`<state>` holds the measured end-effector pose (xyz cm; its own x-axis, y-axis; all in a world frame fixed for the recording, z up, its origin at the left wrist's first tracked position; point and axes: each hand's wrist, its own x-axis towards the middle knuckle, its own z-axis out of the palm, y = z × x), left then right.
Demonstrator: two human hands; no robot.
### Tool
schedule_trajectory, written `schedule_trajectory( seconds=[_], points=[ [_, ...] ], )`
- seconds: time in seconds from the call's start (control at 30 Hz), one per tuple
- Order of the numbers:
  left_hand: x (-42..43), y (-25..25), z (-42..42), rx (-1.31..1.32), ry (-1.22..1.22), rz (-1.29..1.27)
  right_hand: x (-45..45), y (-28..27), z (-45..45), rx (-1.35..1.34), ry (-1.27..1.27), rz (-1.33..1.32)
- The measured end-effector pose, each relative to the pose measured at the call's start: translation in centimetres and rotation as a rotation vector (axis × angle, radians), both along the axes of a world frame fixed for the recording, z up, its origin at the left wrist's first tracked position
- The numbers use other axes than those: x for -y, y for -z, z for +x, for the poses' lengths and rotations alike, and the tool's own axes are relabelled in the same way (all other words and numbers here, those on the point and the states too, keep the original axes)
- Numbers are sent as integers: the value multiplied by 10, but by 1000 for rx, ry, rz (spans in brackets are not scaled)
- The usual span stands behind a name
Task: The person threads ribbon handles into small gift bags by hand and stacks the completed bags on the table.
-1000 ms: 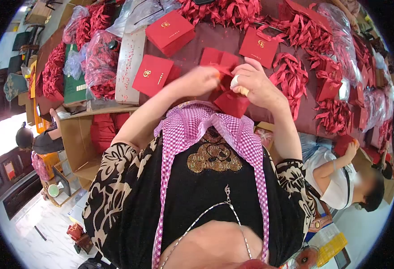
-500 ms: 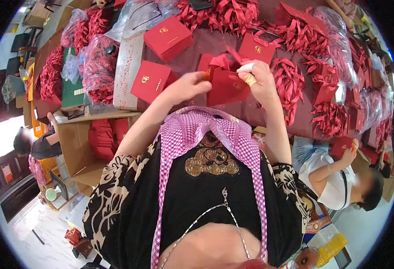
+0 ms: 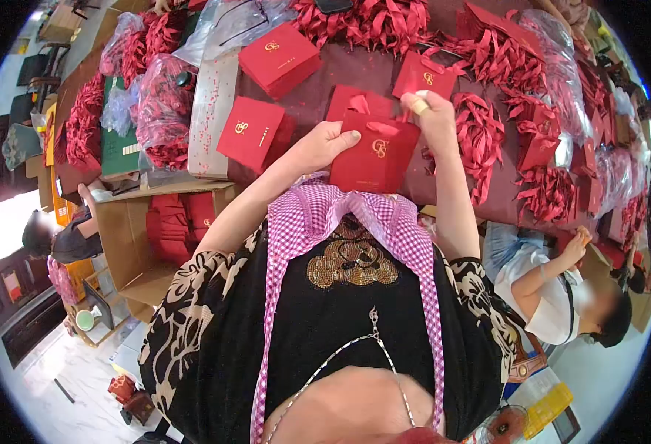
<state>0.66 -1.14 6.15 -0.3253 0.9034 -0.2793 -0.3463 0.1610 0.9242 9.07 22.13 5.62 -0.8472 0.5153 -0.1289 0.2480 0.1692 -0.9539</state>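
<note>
A red paper bag (image 3: 376,157) with a gold logo stands upright at the table's near edge, a ribbon at its top. My left hand (image 3: 324,146) grips its left upper edge, thumb on the front. Just above its right corner, my right hand (image 3: 433,117) is closed, with pale wraps on its fingers; whatever it pinches is too small to make out. Behind the bag lies another red piece (image 3: 364,101). A red bag with a ribbon (image 3: 423,76) rests beyond my right hand.
Stacked red bags (image 3: 279,59) and more bags (image 3: 250,129) lie at left. Ribbon bundles (image 3: 477,140) are at right. An open carton (image 3: 129,244) with red bags stands at lower left. Another person (image 3: 544,292) sits at right, apart from my hands.
The red bag has turned its logo side toward me and stands upright. My left hand has moved onto its left edge, and my right hand has come up off the bag.
</note>
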Motion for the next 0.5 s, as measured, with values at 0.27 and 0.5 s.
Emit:
schedule_trajectory(
  seconds=[0.27,0.5],
  points=[
    [-3,4,9,358,-129,-70,-2,40,20,73,295,-376],
    [-1,26,-14,315,-394,-101,44,-32,57,-54,-397,648]
  ],
)
